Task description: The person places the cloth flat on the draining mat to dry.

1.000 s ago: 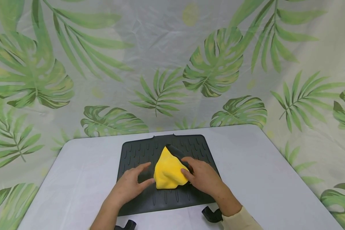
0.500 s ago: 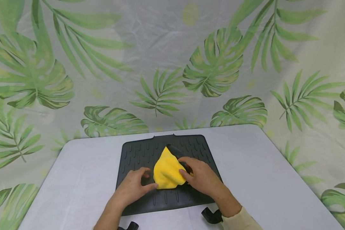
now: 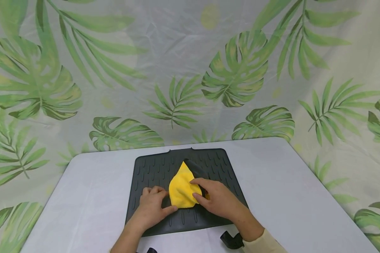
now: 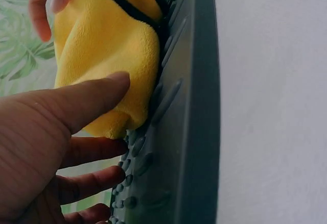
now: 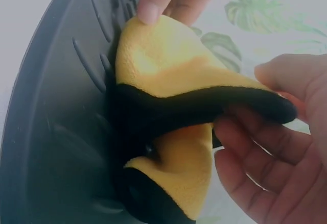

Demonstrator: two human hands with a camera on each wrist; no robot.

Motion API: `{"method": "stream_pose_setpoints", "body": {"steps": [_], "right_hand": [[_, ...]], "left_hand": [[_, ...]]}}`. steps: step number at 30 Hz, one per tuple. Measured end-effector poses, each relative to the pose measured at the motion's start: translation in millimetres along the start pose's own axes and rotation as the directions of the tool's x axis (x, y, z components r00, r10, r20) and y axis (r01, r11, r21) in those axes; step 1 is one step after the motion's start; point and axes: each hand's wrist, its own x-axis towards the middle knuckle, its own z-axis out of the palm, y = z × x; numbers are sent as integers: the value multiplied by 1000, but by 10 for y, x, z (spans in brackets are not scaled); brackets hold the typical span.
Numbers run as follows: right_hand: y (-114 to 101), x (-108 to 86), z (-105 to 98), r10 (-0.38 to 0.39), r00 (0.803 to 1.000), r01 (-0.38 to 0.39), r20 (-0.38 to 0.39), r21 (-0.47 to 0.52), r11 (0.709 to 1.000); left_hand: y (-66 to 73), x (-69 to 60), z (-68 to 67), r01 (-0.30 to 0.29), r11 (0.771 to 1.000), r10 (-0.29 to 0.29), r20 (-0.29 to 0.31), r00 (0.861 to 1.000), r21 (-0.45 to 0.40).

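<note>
A crumpled yellow cloth (image 3: 181, 191) with black edging stands in folds on a dark ridged mat (image 3: 152, 225). My left hand (image 3: 151, 210) is at its left side; in the left wrist view the thumb of that hand (image 4: 61, 132) lies against the cloth (image 4: 112, 45), with the fingertips at its lower edge. My right hand (image 3: 221, 199) holds the cloth's right side. The right wrist view has this hand (image 5: 286, 147) pinching the raised black edge, thumb above and fingers below. Dark material shows behind and under the cloth; what it is I cannot tell.
The mat lies on a white table (image 3: 291, 196). Black curved pieces (image 3: 232, 240) sit by both wrists near the front edge. A leaf-patterned curtain (image 3: 183, 70) hangs behind the table.
My left hand has moved right, up to the cloth, and its fingers have curled more. My right hand has shifted slightly left and nearer, drawing the cloth's right side leftward.
</note>
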Motion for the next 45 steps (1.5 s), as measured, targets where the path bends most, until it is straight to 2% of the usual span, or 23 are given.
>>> {"method": "stream_pose_setpoints", "body": {"steps": [5,10,14,21,26,31,36,40,45], "right_hand": [[-10,2,27,-27,999,28,32,-21,999],[-5,2,53,-48,999,49,27,-50,998],[-6,9,57,-46,999,47,21,-63,997],[1,17,27,-13,1000,11,-24,-79,997],[9,10,-10,2,998,-6,-62,-70,998],[19,6,-30,-13,996,8,-87,-51,999],[22,7,-47,-23,993,19,-116,-38,999],[16,3,-62,-4,991,2,-137,-15,1000],[13,5,-72,22,991,-17,-134,34,999]], "left_hand": [[23,-10,9,-14,1000,14,-11,1000,0],[24,-7,35,-46,999,46,-12,999,-27],[20,2,31,-78,995,75,-42,996,-58],[-12,8,-73,-52,993,38,-128,991,-103],[-47,17,-152,-33,990,16,-122,992,-138],[-65,10,-223,-34,976,10,-109,994,-217],[-56,2,-274,-55,956,17,-133,991,-290],[-34,1,-267,-58,943,15,-132,991,-329],[15,-7,-227,-44,915,-3,-116,993,-401]]}}
